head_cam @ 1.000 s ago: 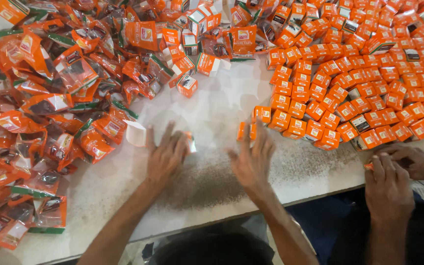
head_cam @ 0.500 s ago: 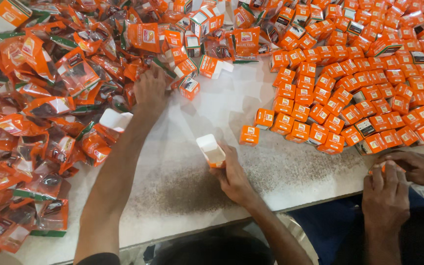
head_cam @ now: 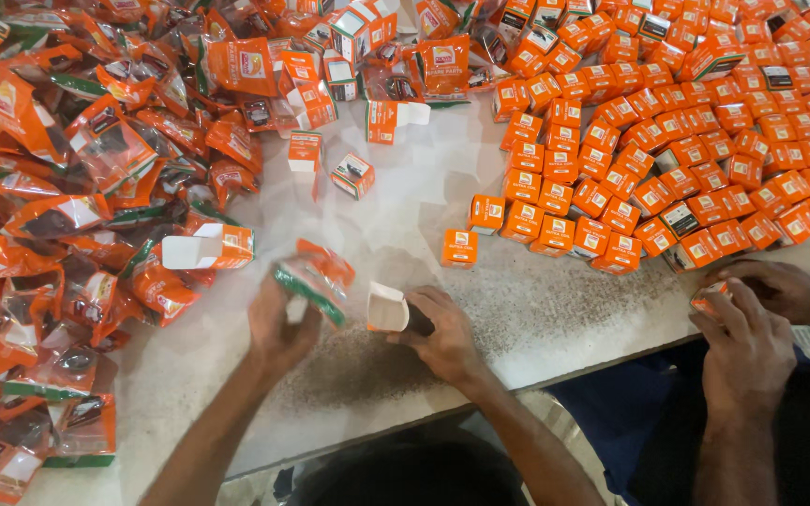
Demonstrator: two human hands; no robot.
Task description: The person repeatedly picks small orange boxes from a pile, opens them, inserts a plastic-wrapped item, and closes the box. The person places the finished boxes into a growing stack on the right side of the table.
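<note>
My left hand [head_cam: 278,328] holds a small orange and green plastic pouch [head_cam: 316,279] just above the pale table [head_cam: 405,215]. My right hand [head_cam: 442,333] grips a small orange carton [head_cam: 388,309] with its white open end turned toward the pouch. The two hands are close together near the table's front edge. A loose heap of orange pouches [head_cam: 77,206] lies to the left of my left hand.
Rows of closed orange cartons [head_cam: 649,141] cover the table's right half. Open cartons [head_cam: 208,248] lie by the heap and at the back. At the right, another person's hands [head_cam: 752,319] hold a small carton [head_cam: 710,298].
My left hand came back from the pouch heap with a pouch in it. My right hand has tipped its open carton sideways toward the pouch.
</note>
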